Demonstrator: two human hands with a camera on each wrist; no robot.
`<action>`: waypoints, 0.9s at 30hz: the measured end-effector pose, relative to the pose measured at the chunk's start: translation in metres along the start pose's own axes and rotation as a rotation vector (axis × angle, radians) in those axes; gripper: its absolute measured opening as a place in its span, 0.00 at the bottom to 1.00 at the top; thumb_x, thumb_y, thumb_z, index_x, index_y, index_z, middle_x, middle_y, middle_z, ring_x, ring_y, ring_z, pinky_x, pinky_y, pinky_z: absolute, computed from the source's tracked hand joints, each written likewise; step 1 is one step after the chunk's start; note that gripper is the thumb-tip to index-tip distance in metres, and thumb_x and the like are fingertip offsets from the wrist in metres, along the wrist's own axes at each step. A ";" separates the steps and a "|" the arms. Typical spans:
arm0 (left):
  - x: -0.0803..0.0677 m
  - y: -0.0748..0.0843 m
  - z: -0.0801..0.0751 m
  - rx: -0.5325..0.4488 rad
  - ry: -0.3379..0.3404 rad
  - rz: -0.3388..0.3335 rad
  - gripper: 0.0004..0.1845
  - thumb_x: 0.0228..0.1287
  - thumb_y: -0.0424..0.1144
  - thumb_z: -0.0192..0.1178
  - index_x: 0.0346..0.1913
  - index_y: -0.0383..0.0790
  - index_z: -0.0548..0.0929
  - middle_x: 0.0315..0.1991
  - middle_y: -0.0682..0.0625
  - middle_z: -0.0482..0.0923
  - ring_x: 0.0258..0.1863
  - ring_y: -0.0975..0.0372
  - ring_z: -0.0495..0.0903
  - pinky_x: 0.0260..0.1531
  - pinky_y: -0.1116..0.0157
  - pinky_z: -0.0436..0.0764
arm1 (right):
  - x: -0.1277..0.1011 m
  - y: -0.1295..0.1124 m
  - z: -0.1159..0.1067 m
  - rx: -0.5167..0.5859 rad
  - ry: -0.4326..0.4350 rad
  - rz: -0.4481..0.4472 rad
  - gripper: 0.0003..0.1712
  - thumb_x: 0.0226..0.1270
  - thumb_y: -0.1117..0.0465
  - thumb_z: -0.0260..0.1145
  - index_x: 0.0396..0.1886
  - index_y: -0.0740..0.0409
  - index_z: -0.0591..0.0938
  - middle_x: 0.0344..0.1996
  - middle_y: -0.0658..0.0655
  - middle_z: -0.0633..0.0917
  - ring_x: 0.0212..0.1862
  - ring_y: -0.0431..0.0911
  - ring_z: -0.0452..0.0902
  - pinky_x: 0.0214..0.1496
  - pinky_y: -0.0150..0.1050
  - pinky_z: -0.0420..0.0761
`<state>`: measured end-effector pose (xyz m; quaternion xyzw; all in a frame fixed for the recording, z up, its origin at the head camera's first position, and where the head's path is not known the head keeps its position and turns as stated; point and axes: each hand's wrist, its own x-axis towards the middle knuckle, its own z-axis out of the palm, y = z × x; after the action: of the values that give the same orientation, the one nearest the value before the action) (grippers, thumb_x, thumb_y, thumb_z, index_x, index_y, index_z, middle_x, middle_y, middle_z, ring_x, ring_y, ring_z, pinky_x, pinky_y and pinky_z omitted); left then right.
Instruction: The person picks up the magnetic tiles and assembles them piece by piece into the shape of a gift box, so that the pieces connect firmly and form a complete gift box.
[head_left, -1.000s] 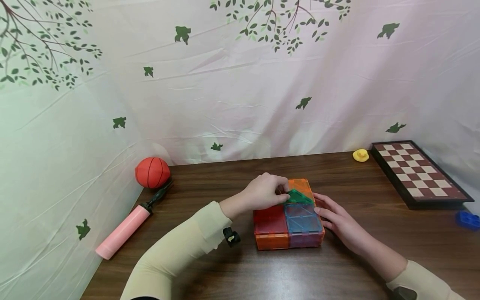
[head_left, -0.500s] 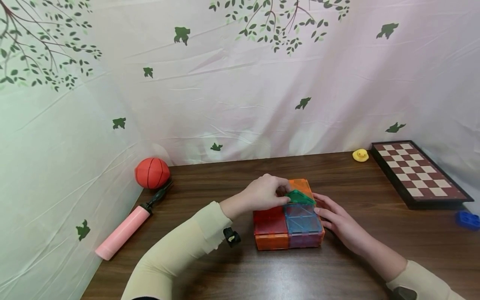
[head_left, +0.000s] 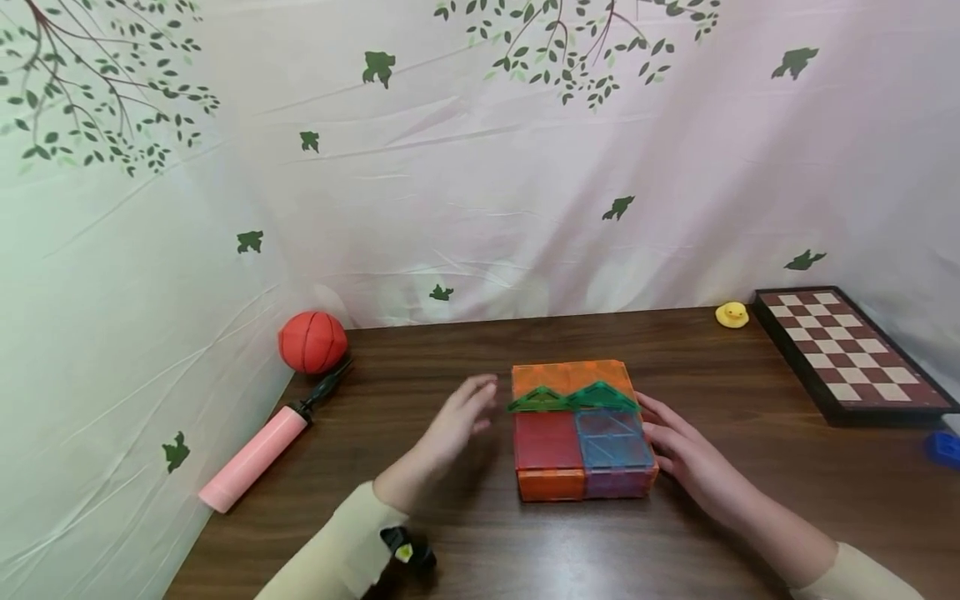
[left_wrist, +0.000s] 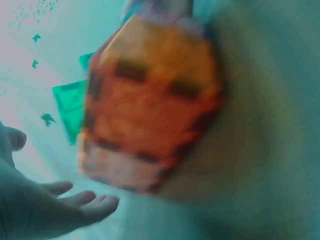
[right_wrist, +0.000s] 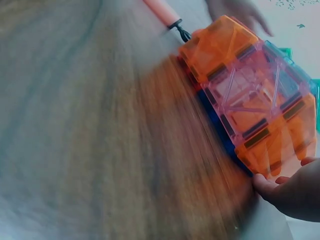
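A low box of see-through magnetic tiles lies on the table, with red, blue, orange and purple faces. Across its top stand two green triangle tiles side by side. My left hand is off the box to its left, fingers loosely spread around nothing. In the left wrist view, that hand is beside a blurred orange side of the box. My right hand touches the box's right side with extended fingers. The right wrist view shows the right hand's fingertips against an orange tile.
Behind to the left are a red ball and a pink hand pump. A yellow duck, a checkered board and a blue block sit at the right. A printed curtain backs the table.
My left hand has let go of the green triangle tile and drawn back to the left. Both green triangles now show on the box. My right hand has stayed at the box's side.
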<state>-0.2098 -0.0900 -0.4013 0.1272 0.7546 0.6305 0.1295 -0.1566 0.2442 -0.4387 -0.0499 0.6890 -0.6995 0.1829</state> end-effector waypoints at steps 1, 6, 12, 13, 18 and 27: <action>-0.006 -0.006 0.002 -0.087 -0.044 -0.048 0.30 0.81 0.47 0.48 0.75 0.29 0.64 0.74 0.32 0.60 0.71 0.40 0.64 0.65 0.43 0.69 | -0.001 0.000 0.000 0.001 0.003 0.008 0.38 0.84 0.49 0.47 0.84 0.52 0.45 0.79 0.66 0.51 0.69 0.48 0.62 0.59 0.37 0.74; -0.028 -0.022 0.017 -0.305 -0.222 -0.174 0.36 0.79 0.45 0.50 0.81 0.34 0.51 0.79 0.36 0.50 0.73 0.44 0.61 0.67 0.43 0.66 | -0.003 -0.001 -0.001 0.013 0.010 0.021 0.40 0.84 0.50 0.50 0.84 0.51 0.44 0.78 0.67 0.51 0.67 0.46 0.65 0.58 0.35 0.75; -0.029 -0.027 0.026 -0.315 -0.218 -0.152 0.39 0.76 0.39 0.55 0.82 0.36 0.50 0.80 0.37 0.49 0.70 0.49 0.66 0.66 0.48 0.70 | -0.002 0.000 -0.002 0.030 0.017 0.018 0.40 0.84 0.50 0.50 0.84 0.51 0.44 0.78 0.67 0.51 0.63 0.41 0.68 0.58 0.35 0.76; -0.028 -0.028 0.026 -0.314 -0.215 -0.151 0.39 0.76 0.39 0.55 0.82 0.36 0.50 0.80 0.37 0.49 0.70 0.49 0.67 0.65 0.48 0.70 | -0.002 0.001 -0.002 0.032 0.019 0.020 0.40 0.84 0.50 0.50 0.84 0.51 0.44 0.78 0.66 0.51 0.63 0.41 0.68 0.58 0.35 0.76; -0.020 -0.030 0.023 -0.319 -0.212 -0.146 0.39 0.75 0.38 0.55 0.82 0.35 0.50 0.80 0.36 0.49 0.68 0.48 0.69 0.65 0.48 0.71 | 0.003 -0.001 -0.002 0.025 0.024 0.010 0.40 0.84 0.49 0.50 0.85 0.49 0.44 0.78 0.66 0.51 0.65 0.44 0.65 0.58 0.34 0.75; -0.008 -0.032 0.013 -0.317 -0.197 -0.157 0.38 0.76 0.41 0.54 0.82 0.38 0.51 0.80 0.39 0.50 0.71 0.48 0.66 0.65 0.47 0.71 | 0.017 -0.003 0.001 0.010 0.020 -0.013 0.41 0.84 0.48 0.50 0.85 0.50 0.43 0.77 0.65 0.51 0.67 0.48 0.63 0.58 0.33 0.75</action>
<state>-0.1992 -0.0868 -0.4349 0.1071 0.6373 0.7138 0.2698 -0.1728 0.2381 -0.4384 -0.0463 0.6869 -0.7047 0.1716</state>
